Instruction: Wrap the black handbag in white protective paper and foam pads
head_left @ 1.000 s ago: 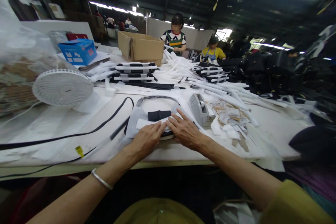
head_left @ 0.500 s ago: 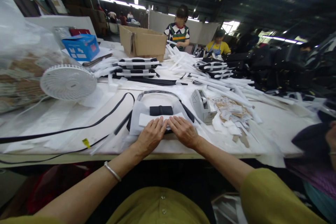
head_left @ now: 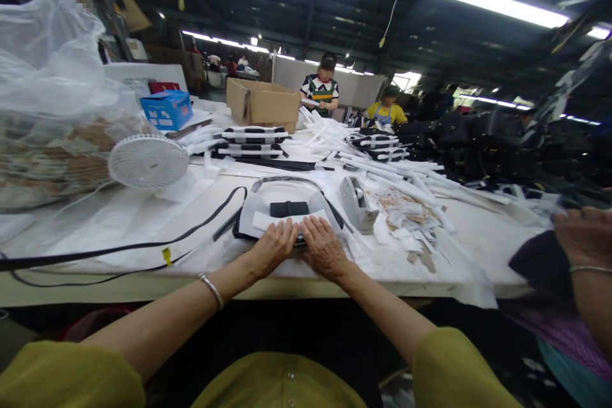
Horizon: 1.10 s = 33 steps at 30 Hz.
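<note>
On the table in front of me lies a black bag (head_left: 340,224) with a sheet of thin white wrapping (head_left: 248,209) over it. A dark band (head_left: 289,208) crosses its middle. Along the near edge runs a flat white strip (head_left: 262,222). My left hand (head_left: 273,245) grips this strip near its middle, fingers together on top. Right beside it, my right hand (head_left: 325,247) holds the same strip in the same way. Both thumbs are mostly hidden. A black strap (head_left: 210,220) curves away on the left.
A white fan (head_left: 149,162) stands left, before a large plastic bag (head_left: 57,140). Right of the bag are a grey-white device (head_left: 354,204) and paper scraps (head_left: 406,213). White tubes (head_left: 329,131) and a cardboard box (head_left: 262,105) lie behind. Another person's hand (head_left: 586,236) is far right.
The view has tilted up and shifted slightly, so ceiling lights now show. Both hands stay on the white strip with little movement. At far right, another person's hand has come further into view.
</note>
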### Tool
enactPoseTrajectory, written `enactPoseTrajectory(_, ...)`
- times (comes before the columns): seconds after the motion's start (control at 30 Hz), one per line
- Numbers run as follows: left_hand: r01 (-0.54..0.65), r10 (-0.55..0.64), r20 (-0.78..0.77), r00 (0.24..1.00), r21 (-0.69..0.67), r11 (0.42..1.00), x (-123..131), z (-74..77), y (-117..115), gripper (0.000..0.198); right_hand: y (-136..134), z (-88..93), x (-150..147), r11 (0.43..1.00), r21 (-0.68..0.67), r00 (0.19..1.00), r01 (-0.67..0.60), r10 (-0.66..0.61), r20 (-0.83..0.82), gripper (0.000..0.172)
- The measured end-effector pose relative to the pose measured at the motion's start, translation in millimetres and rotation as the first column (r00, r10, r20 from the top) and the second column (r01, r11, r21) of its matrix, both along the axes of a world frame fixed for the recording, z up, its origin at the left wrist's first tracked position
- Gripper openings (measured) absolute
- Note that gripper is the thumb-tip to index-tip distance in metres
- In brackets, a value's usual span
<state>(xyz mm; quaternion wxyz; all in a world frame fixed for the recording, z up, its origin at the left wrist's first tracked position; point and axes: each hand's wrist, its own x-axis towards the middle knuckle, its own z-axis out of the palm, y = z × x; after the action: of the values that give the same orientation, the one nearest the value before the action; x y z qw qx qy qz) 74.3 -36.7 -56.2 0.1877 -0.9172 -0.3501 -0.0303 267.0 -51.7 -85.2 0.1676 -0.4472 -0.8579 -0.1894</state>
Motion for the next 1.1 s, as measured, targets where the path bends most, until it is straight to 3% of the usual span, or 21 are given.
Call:
enactPoseTrajectory(0.13, 0.047, -0.046, 0.033, 0.998, -0.025, 0.999, -5.6, 17.0, 6.5, 0.050, 3.3, 15.3, -1.1, 1.000, -0.015, 1.000, 0.023, -0.023, 0.008, 0.078)
enactPoseTrajectory(0.3, 0.117, -0.114, 0.045, 0.992, -0.082, 0.990, -10.2, 43.3, 30.6, 0.048, 15.5, 31.3, -0.4, 0.999, 0.030, 0.999, 0.040, -0.041, 0.030, 0.082)
enactPoseTrajectory(0.5, 0.168, -0.162, 0.050, 0.986, -0.158, 0.973, -22.4, 57.2, 50.1, 0.044, 29.7, 39.6, -5.1, 0.999, 0.044, 0.995, 0.004, -0.009, 0.102, 0.049)
enactPoseTrajectory(0.67, 0.139, -0.125, 0.108, 0.986, -0.133, 0.981, -31.7, 43.7, 40.8, 0.055, 36.9, 46.9, -12.4, 0.999, -0.030, 0.987, -0.015, 0.020, 0.159, 0.024)
enactPoseTrajectory(0.8, 0.062, -0.087, 0.205, 0.975, 0.123, 0.990, -18.8, 19.9, 33.4, 0.048, 39.8, 51.3, -16.4, 0.999, -0.049, 0.986, -0.006, 0.014, 0.169, 0.015)
enactPoseTrajectory(0.93, -0.012, -0.106, 0.303, 0.947, 0.363, 0.932, -7.9, -0.6, 35.1, 0.028, 36.1, 48.8, -21.9, 1.000, -0.028, 0.986, 0.011, -0.007, 0.167, 0.012)
enactPoseTrajectory(1.1, 0.029, -0.183, 0.322, 0.929, 0.430, 0.902, -17.0, -16.0, 32.4, 0.023, 23.0, 30.5, -30.8, 0.998, 0.042, 0.990, 0.036, -0.041, 0.133, 0.021)
